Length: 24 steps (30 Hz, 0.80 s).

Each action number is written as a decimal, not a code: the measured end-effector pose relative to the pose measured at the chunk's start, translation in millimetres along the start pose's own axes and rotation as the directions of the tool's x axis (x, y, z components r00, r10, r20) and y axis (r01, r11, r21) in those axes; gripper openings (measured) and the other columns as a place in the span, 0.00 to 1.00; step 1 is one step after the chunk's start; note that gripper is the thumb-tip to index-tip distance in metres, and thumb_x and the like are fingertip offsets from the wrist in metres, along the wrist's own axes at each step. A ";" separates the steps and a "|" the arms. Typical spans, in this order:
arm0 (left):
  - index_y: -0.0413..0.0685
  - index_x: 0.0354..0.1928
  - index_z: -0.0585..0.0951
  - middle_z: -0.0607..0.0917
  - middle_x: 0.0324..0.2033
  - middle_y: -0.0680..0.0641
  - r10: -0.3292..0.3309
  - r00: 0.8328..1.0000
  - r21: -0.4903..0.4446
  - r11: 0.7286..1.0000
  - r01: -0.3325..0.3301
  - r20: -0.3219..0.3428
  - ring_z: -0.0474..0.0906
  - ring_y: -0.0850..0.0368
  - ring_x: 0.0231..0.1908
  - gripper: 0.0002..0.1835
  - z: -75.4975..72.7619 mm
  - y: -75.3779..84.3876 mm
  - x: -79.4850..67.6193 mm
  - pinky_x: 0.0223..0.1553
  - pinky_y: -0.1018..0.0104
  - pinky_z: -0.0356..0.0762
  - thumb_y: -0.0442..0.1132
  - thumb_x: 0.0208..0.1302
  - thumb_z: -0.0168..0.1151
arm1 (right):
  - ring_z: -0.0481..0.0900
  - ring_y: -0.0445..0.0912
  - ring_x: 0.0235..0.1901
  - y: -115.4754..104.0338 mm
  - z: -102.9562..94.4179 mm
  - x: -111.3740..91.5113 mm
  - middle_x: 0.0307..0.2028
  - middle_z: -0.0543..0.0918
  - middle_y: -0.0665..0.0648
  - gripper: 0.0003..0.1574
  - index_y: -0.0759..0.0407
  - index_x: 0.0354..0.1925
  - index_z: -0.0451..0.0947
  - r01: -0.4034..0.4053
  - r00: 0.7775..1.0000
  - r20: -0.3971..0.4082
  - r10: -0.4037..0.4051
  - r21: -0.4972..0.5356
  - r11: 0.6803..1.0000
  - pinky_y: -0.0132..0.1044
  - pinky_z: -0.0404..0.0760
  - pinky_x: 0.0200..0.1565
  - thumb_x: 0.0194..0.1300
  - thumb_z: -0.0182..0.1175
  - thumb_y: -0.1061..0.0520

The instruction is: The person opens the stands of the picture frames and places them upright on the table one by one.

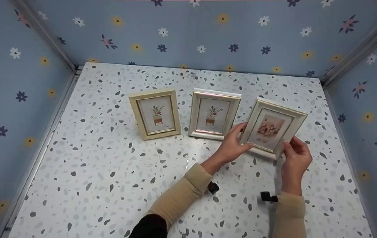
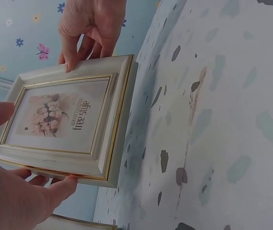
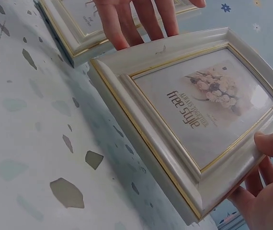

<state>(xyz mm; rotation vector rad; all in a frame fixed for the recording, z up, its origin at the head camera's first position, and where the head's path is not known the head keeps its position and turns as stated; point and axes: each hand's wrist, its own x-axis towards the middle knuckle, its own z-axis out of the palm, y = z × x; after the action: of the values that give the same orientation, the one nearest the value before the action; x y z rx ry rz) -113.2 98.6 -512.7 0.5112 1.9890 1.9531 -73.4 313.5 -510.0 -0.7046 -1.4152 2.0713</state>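
A cream picture frame with gold lines [image 1: 287, 114] and a pink flower print stands tilted back at the right of the row. My left hand [image 1: 233, 147] holds its left side, thumb on the front and fingers along the edge. On the opposite side my right hand [image 1: 296, 158] grips the edge, thumb in front and fingers behind, as the right wrist view also shows. I cannot tell whether the frame's bottom edge touches the table. Just left of it stands a silvery-white picture frame [image 1: 193, 114] with a potted-plant print, close to my left fingers.
A yellowish picture frame [image 1: 138, 114] with a similar plant print stands farther left, turned slightly inward. The speckled white table [image 1: 109, 172] extends in front of the row. Blue flowered walls [image 1: 188, 33] enclose the back and both sides.
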 end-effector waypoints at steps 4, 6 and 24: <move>0.50 0.76 0.59 0.59 0.73 0.48 0.001 1.000 0.011 1.000 -0.001 -0.012 0.57 0.57 0.71 0.40 2.8 0.1 7.3 0.68 0.58 0.63 0.37 0.66 0.67 | 0.79 0.50 0.46 -0.4 1.8 6.1 0.42 0.80 0.62 0.17 0.68 0.44 0.82 0.007 1.000 -0.017 -0.007 0.017 1.000 0.32 0.83 0.38 0.57 0.65 0.78; 0.50 0.77 0.58 0.59 0.74 0.48 0.003 1.000 0.013 1.000 -0.002 -0.014 0.56 0.57 0.71 0.41 3.6 -0.6 10.7 0.68 0.57 0.63 0.37 0.66 0.67 | 0.79 0.49 0.46 -0.2 2.7 9.3 0.42 0.81 0.61 0.17 0.67 0.44 0.82 0.011 1.000 -0.019 -0.011 0.019 1.000 0.32 0.83 0.38 0.56 0.66 0.78; 0.53 0.77 0.56 0.57 0.75 0.49 -0.027 0.999 0.023 0.999 0.027 -0.017 0.54 0.59 0.72 0.41 7.8 -10.4 21.7 0.68 0.65 0.60 0.37 0.67 0.66 | 0.77 0.49 0.52 13.9 0.3 25.3 0.48 0.81 0.58 0.18 0.65 0.48 0.79 -0.043 0.999 0.009 0.043 -0.011 0.999 0.33 0.83 0.43 0.61 0.64 0.75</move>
<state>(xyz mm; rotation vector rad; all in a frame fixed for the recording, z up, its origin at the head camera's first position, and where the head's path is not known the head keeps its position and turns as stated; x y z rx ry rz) -129.3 115.3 -522.6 0.4728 2.0196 1.9265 -93.8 326.2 -526.1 -0.7365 -1.4290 2.1038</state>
